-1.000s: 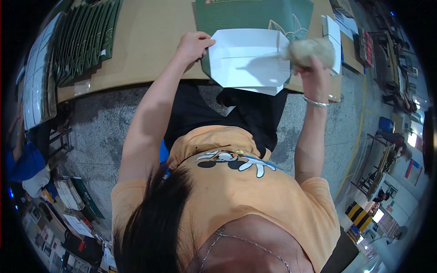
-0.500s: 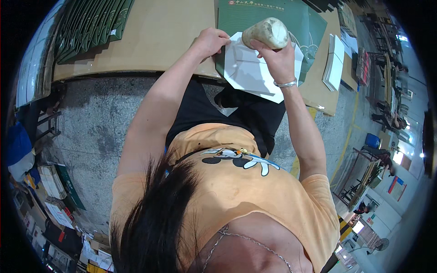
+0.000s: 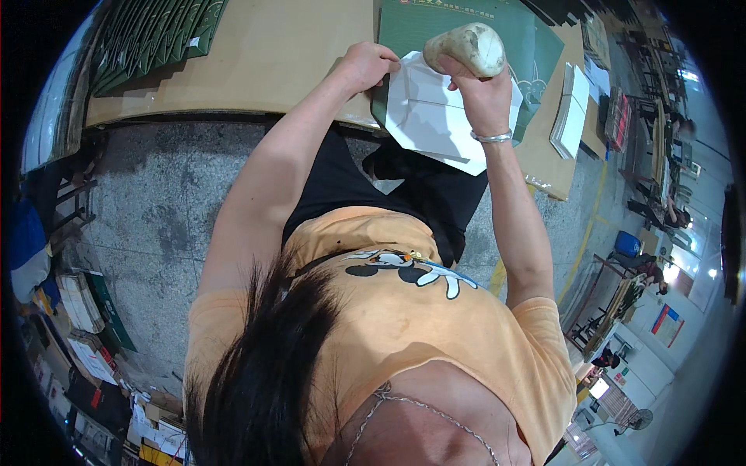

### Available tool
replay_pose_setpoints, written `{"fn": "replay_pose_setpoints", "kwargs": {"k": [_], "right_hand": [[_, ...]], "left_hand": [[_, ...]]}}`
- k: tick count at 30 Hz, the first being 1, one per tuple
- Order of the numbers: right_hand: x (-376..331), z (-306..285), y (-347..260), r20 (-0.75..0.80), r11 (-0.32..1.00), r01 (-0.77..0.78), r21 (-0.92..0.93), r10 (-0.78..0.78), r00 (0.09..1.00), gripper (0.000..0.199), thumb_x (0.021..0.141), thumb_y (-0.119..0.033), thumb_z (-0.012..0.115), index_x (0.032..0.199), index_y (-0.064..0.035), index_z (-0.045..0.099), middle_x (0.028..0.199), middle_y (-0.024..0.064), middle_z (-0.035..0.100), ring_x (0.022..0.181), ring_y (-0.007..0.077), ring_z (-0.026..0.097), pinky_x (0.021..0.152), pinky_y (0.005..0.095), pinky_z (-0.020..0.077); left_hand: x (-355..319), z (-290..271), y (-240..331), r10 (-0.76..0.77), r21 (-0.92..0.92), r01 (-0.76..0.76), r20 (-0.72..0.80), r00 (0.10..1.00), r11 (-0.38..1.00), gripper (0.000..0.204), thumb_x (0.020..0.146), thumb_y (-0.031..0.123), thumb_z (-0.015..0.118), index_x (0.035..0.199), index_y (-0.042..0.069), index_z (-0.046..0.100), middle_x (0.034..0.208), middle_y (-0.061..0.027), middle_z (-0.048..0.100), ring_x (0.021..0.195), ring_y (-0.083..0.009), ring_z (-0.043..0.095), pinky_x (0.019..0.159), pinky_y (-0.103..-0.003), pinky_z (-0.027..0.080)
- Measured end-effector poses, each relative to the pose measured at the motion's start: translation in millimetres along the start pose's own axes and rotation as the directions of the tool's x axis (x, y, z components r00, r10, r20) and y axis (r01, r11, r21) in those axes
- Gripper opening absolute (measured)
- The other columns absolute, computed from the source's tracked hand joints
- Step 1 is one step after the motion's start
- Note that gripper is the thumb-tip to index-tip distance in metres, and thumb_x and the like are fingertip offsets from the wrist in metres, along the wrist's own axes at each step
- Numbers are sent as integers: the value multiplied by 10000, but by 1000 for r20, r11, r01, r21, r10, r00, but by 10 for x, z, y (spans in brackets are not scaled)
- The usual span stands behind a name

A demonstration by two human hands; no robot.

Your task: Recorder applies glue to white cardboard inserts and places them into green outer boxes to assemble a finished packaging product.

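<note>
A: Head view, looking down. What does the left hand do?

B: It presses on the left edge of a white folded paper sheet — fingers curled together, tips down on the paper. The sheet lies flat on a dark green printed sheet, which in turn rests on the tan worktable; the white sheet's lower corner overhangs the table's near edge.

A: And the right hand?

B: Closed around a rounded, pale stone-like tool — fingers wrapped tight on its lower part, the broad end standing clear above the fist. The tool sits over the upper right part of the white sheet; whether it touches the paper cannot be told. A silver bangle circles the right wrist.

A: Surroundings?

B: Upper left on the table, a fanned row of dark green folded pieces. To the right of the green sheet, a stack of white sheets near the table's right end. The person wears an orange shirt with a cartoon print. The floor below is grey speckled concrete, with stacked papers at the left rim.
</note>
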State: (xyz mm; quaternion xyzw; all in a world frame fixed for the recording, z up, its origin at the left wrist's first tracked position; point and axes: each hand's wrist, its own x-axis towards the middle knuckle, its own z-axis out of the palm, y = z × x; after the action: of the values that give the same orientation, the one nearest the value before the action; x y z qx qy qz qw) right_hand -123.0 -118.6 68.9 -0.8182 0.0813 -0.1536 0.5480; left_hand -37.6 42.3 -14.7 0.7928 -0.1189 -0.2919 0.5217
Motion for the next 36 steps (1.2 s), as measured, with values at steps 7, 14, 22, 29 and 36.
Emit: {"fn": "replay_pose_setpoints", "kwargs": {"k": [7, 14, 22, 29, 36], "right_hand": [[-64, -16, -23, 24, 999, -10, -36, 11, 1000, 338, 736, -90, 784, 991, 11, 587, 825, 58, 645, 612, 105, 578, 522, 236, 481], [-24, -71, 71, 14, 997, 0, -72, 1, 1000, 546, 712, -234, 823, 1128, -3, 555, 861, 67, 670, 641, 104, 618, 550, 239, 516], [-250, -238, -97, 15, 991, -112, 75, 111, 994, 379, 758, -186, 784, 1003, 34, 596, 800, 78, 654, 558, 95, 578, 489, 226, 464], [-418, -182, -160, 117, 980, -197, 43, 190, 975, 378, 759, -196, 784, 1001, 29, 600, 763, 58, 655, 533, 77, 562, 474, 221, 458], [-468, -70, -119, 160, 978, -210, -9, 209, 965, 465, 736, -245, 811, 1031, 34, 585, 781, 54, 660, 557, 68, 574, 483, 213, 474]], "left_hand": [[4, 21, -22, 5, -23, -5, -5, 1000, 1000, 204, 860, 185, 632, 997, 59, 716, 717, -42, 640, 561, -114, 543, 545, -282, 464], [10, 34, -55, -16, -34, 15, -14, 1000, 999, 211, 863, 180, 623, 1014, 61, 709, 725, -37, 641, 561, -116, 538, 537, -285, 460], [-92, 17, 32, -8, -65, 6, -29, 1000, 998, 234, 860, 200, 624, 1029, 58, 703, 696, -18, 594, 567, -83, 511, 495, -267, 425], [-16, 47, -56, 24, -54, -26, -32, 999, 998, 243, 853, 205, 632, 1035, 59, 701, 678, -14, 587, 556, -84, 503, 496, -268, 421], [217, 143, -259, 60, -66, -64, -52, 997, 996, 219, 796, 188, 654, 975, 85, 727, 704, -57, 651, 566, -141, 583, 530, -296, 502]]}}
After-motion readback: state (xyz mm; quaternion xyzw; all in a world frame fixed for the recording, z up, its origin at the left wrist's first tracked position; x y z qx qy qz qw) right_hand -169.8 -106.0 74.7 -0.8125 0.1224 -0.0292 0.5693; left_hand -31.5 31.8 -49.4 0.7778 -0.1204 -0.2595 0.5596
